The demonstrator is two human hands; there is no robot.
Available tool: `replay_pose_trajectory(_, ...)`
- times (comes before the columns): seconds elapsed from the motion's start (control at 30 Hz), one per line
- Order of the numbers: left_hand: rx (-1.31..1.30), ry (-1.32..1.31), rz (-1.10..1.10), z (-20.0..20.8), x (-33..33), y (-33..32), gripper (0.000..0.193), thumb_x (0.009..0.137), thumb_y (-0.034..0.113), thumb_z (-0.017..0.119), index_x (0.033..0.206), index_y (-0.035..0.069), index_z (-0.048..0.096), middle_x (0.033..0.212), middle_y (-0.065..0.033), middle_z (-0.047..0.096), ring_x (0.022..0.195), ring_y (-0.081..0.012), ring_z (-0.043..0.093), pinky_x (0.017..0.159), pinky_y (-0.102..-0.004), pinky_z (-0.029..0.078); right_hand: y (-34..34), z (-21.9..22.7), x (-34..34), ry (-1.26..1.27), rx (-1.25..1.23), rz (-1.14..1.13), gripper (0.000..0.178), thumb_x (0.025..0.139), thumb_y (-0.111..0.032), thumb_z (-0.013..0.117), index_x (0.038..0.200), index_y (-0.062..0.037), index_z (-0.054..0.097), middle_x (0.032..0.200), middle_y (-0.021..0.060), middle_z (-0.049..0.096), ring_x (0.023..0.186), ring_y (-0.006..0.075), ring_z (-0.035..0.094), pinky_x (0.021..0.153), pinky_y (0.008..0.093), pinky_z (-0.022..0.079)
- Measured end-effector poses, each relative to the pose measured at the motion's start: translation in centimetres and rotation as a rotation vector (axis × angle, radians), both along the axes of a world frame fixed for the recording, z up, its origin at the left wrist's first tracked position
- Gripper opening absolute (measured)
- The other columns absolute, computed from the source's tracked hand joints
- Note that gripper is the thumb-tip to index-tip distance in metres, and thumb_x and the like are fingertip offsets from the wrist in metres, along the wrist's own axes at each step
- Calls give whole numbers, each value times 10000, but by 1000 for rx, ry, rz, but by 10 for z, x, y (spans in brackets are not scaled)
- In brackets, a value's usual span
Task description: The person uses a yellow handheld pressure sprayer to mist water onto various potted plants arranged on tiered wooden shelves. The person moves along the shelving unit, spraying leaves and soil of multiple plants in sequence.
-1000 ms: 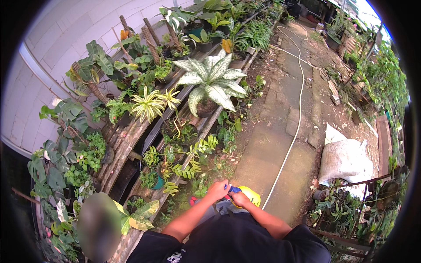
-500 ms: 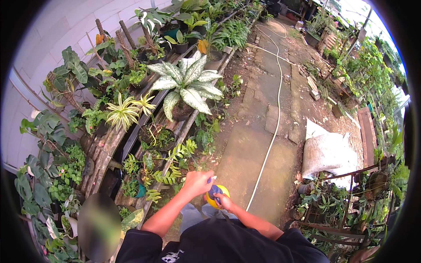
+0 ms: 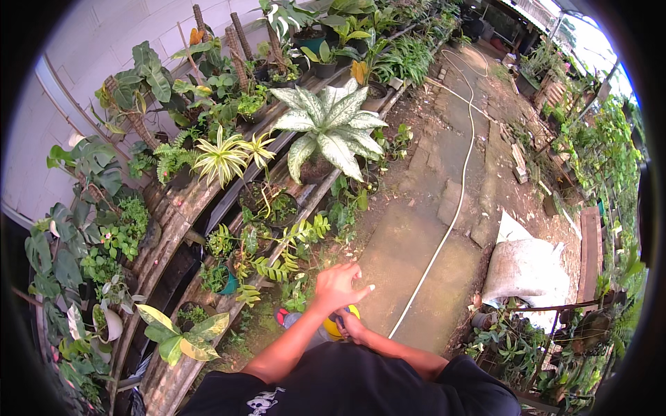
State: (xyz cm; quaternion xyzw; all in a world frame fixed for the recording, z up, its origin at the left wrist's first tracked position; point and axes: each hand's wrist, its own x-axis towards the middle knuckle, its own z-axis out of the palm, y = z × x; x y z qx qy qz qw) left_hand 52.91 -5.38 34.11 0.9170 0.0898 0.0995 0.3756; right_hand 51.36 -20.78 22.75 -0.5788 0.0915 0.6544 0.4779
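Note:
My left hand (image 3: 340,286) is raised in front of my body, its thumb and fingers apart with nothing between them. Just below it, my right hand (image 3: 352,326) is wrapped round the dark blue grip of a yellow spray bottle (image 3: 333,328). My left wrist and forearm hide much of the bottle. Left of my hands, the leafy fronds of a potted plant (image 3: 291,243) reach over the edge of a wooden plant bench (image 3: 158,239).
A large pale-leaved plant (image 3: 329,130) stands on the bench. Along the paved path (image 3: 395,243) runs a pale hose (image 3: 444,239). To the right lie a white sack (image 3: 524,270) and racks of plants. A broad-leaved plant (image 3: 184,336) sits near my left elbow.
My left hand has opened from a closed grip at the spray bottle and moved slightly right, now over it. My right hand keeps its hold. The view has shifted, with the plants appearing further right.

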Motion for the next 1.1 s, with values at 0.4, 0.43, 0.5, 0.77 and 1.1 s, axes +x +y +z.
replay_pose_trajectory(0.4, -877, -111, 252, -89, -43, -19, 395, 931, 145, 752, 653, 78, 480, 602, 89, 445, 572, 10, 372, 488, -212, 290, 0, 14, -5, -156, 131, 50, 521, 996, -412, 465, 577, -102, 468, 487, 11, 401, 394, 120, 325, 411, 294, 257)
replay_pose_trajectory(0.43, -878, -107, 240, -85, -44, -18, 412, 931, 153, 754, 640, 82, 472, 593, 86, 447, 563, 7, 376, 484, -219, 292, -2, 14, -4, -175, 129, 71, 521, 994, -409, 473, 574, -101, 476, 484, 15, 409, 393, 121, 333, 412, 295, 257)
replay_pose_trajectory(0.5, -878, -104, 221, -76, -46, -15, 446, 930, 169, 758, 613, 88, 455, 576, 81, 451, 543, 0, 384, 477, -233, 297, -2, 16, -2, -140, 190, -13, 508, 994, -400, 505, 569, -122, 496, 473, 2, 415, 409, 120, 355, 435, 292, 269)
replay_pose_trajectory(0.77, -598, -223, -141, 95, -56, 28, 338, 849, 216, 789, 632, 61, 582, 521, 25, 480, 493, -45, 453, 472, -248, 335, 9, -28, -9, -332, 425, -71, 428, 1024, -393, 498, 715, -105, 566, 579, -24, 466, 481, 106, 417, 470, 301, 304)
replay_pose_trajectory(1.1, -60, -40, 194, -3, -86, -1, 164, 775, 302, 789, 852, 163, 747, 1034, -9, 692, 1147, -212, 601, 1057, -526, 330, -30, -34, -21, -115, 309, 205, 314, 1006, -405, 496, 940, -122, 614, 627, -49, 471, 525, 72, 422, 455, 262, 284)
